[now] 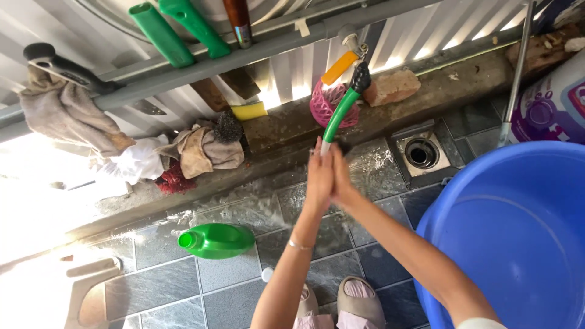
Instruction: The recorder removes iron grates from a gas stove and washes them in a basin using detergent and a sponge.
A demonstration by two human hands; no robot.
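Note:
My left hand and my right hand are pressed palm to palm right under the mouth of a green hose. That hose hangs from a tap with an orange handle on the grey pipe above. Neither hand holds an object; the fingers lie flat against each other. A thin bracelet sits on my left wrist. The tiles below the hands are wet.
A large blue tub fills the lower right. A green bottle lies on its side on the tiles at left. A floor drain, a pink basket, rags, a brick and my slippers surround the spot.

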